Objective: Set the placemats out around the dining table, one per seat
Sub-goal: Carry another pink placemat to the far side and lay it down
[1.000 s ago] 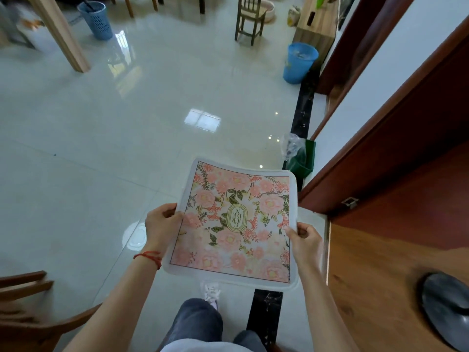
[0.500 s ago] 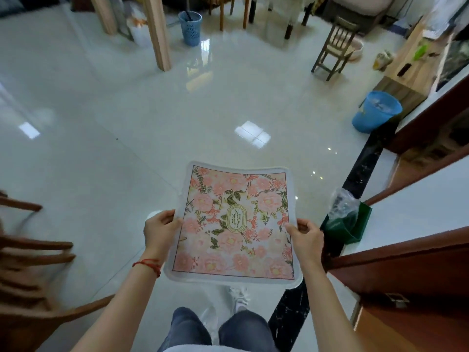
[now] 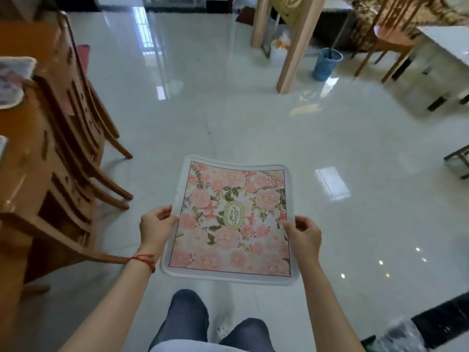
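Head view looks down on a floral placemat point(image 3: 232, 221) held flat in the air above the glossy tiled floor point(image 3: 253, 118), in front of the person's knees and clear of the wooden dining table point(image 3: 17, 158), which stands to the left of it. The left hand point(image 3: 154, 228) pinches the mat's left edge, thumb on top and fingers curled beneath; the right hand point(image 3: 303, 236) grips the right edge the same way. A red string bracelet point(image 3: 143, 260) sits on the left wrist.

On the table's far part, at the picture's left edge, a pale mat with a light border point(image 3: 14, 82) already lies flat; it looks like one placemat in place, though blur makes the pattern hard to read. A sliver of another pale edge point(image 3: 2, 146) shows nearer along the table, too cut off to say what it is. Wooden chairs point(image 3: 76, 138) are tucked in along the table's near side, between the table and the held mat.

So, as a judgement, the task is partly done: at least one seat seems served, the mat in hand is not yet laid, and it needs carrying left to the table and setting down before a chair. How many seats remain cannot be told, since most of the tabletop is out of frame.
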`<state>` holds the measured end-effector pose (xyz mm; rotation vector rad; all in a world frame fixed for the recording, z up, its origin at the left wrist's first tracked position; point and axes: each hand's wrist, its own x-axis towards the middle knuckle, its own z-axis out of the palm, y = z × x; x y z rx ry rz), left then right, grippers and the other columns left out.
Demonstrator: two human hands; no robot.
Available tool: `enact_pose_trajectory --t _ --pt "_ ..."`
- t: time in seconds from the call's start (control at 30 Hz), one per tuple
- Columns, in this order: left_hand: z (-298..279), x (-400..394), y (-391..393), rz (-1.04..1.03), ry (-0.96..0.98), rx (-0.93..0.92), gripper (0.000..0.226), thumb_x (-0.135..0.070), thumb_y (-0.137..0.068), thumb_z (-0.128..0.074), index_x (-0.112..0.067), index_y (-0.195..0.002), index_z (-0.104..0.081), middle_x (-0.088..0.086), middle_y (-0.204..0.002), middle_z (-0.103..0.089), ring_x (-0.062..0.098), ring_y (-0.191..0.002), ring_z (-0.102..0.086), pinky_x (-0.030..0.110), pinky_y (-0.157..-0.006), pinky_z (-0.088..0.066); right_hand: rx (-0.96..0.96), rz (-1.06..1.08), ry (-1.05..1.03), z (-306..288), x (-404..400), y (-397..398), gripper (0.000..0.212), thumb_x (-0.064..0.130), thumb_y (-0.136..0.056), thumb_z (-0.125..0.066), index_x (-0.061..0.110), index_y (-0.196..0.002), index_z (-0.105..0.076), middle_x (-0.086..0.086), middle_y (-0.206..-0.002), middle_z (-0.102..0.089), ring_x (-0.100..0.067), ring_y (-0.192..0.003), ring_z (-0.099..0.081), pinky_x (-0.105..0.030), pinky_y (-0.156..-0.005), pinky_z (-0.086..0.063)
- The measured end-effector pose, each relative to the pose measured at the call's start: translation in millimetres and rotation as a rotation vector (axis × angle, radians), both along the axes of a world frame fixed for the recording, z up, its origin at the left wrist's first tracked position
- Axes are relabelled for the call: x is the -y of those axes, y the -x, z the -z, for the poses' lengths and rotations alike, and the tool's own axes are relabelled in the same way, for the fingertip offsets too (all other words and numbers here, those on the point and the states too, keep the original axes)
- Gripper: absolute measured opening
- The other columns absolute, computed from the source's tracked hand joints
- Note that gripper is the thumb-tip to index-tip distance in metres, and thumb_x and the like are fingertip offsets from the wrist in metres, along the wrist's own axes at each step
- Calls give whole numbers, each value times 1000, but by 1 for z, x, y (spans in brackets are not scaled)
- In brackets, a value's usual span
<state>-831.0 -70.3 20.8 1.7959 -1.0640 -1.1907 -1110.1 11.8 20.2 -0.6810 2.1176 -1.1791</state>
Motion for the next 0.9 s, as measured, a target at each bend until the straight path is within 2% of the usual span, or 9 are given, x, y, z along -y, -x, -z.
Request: enact_pose_trajectory --t 0.03,0.1,0.13,0.23,0.3,0.63,0.77,0.83,0.9 --pt "-1 5 -4 -35 5 6 32 9 -77 -63 7 -109 -62 12 -99 -64 20 -86 -58 18 -67 -50 7 -31 -3 0 14 -2 17 13 -74 -71 9 -89 -64 -3 -83 -68 -18 -76 -66 -33 -69 -56" --pt "-4 19 -12 -90 21 33 32 9 -76 -63 6 -108 -62 13 -100 -64 19 -86 -57 3 -57 -46 21 -90 -3 -1 44 -7 17 13 -75 -71 10 -89 -64 -3 -83 -67 -17 -75 -65 -30 -66 -55" --pt "-3 27 -16 -111 25 43 32 9 -76 -63 7 -108 -63 15 -101 -65 18 -86 -57 3 -57 -46 27 -114 -2 -1 58 -11 16 13 -75 -71 10 -89 -63 -3 -83 -67 -17 -75 -65 -29 -65 -54" --pt "0 59 -28 -167 3 54 32 7 -77 -64 6 -109 -62 17 -103 -66 19 -86 -58 23 -74 -47 50 -161 0 2 105 -21 15 13 -75 -71 10 -88 -63 -2 -82 -67 -16 -74 -65 -28 -64 -54" --pt "3 86 -35 -191 -12 57 32 6 -78 -63 5 -110 -63 18 -105 -66 20 -87 -58 28 -80 -45 57 -184 1 5 139 -28 15 12 -75 -70 11 -88 -63 0 -80 -67 -15 -73 -65 -26 -63 -53" --pt "1 244 -75 -247 -62 26 30 4 -81 -61 3 -111 -62 14 -105 -65 24 -86 -60 27 -75 -46 70 -223 -26 11 316 -69 14 12 -76 -70 10 -88 -63 -1 -81 -66 -15 -73 -64 -26 -64 -52" --pt "-5 298 -82 -258 -58 37 31 5 -82 -59 2 -113 -61 7 -100 -61 21 -85 -57 26 -76 -42 52 -257 -22 7 376 -80 13 8 -76 -67 12 -88 -62 3 -79 -64 -11 -72 -61 -19 -59 -46" --pt "-4 325 -84 -277 -58 14 29 6 -82 -58 1 -110 -62 8 -98 -62 22 -78 -58 22 -67 -47 51 -268 -21 7 405 -81 13 9 -77 -67 13 -88 -62 3 -80 -64 -12 -73 -62 -20 -60 -47" --pt "-4 354 -83 -290 -59 0 27 7 -82 -58 -2 -107 -62 7 -94 -61 17 -69 -58 12 -50 -48 51 -276 -31 8 438 -79 13 9 -76 -67 12 -88 -62 2 -80 -65 -13 -73 -62 -22 -61 -48"
